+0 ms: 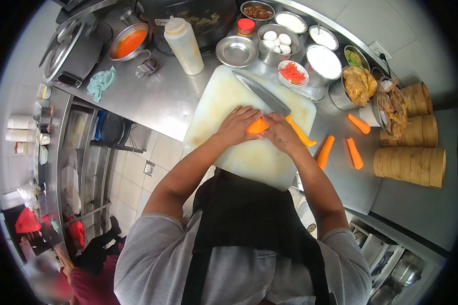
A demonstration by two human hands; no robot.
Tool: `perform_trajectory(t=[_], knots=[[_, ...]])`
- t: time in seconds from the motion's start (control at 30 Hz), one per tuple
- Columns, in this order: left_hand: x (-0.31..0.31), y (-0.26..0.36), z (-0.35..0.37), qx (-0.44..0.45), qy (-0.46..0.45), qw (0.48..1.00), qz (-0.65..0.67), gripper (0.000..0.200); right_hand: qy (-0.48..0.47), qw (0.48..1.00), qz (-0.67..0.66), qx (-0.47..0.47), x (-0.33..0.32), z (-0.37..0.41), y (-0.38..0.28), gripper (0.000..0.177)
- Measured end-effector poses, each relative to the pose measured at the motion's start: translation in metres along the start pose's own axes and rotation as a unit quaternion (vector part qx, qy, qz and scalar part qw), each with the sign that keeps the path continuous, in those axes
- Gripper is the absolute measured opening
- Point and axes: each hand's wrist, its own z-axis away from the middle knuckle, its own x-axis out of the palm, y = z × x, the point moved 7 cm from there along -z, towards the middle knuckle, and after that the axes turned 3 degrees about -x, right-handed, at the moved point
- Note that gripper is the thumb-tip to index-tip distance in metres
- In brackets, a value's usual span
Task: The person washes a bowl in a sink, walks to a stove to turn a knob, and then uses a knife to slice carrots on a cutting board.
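My left hand [240, 125] is closed on an orange carrot piece [258, 125] above the middle of the white cutting board [208, 112]. My right hand [281, 133] touches the right side of the same piece, its fingers bent together around the edge. A large knife [262, 92] lies flat on the board just beyond both hands, its handle end near my right hand. Beside my right hand rests a long yellow-orange strip [301, 133] near the board's right edge. Three peeled carrots [325, 152] [354, 153] [359, 124] lie on the steel counter at the right.
Behind the board stand a squeeze bottle [184, 46], a metal plate [237, 51], a pot of eggs [278, 57] and a bowl of red strips [293, 73]. Bamboo steamers [409, 166] line the right. Another person [94, 274] is at the lower left.
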Motion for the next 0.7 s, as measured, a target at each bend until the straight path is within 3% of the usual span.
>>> perform_trajectory(t=[0.4, 0.57, 0.7], knots=[[0.009, 0.009, 0.018, -0.088, 0.035, 0.994, -0.056, 0.070, -0.005, 0.999, -0.025, -0.032, 0.002, -0.004, 0.001, 0.049], [0.007, 0.016, 0.030, -0.096, 0.035, 0.994, -0.045, 0.071, -0.010, 0.996, -0.012, -0.088, 0.009, 0.002, -0.007, 0.050], [0.008, 0.018, 0.034, -0.113, 0.032, 0.991, -0.070, 0.070, -0.027, 0.997, -0.020, -0.069, 0.011, 0.003, -0.008, 0.049]])
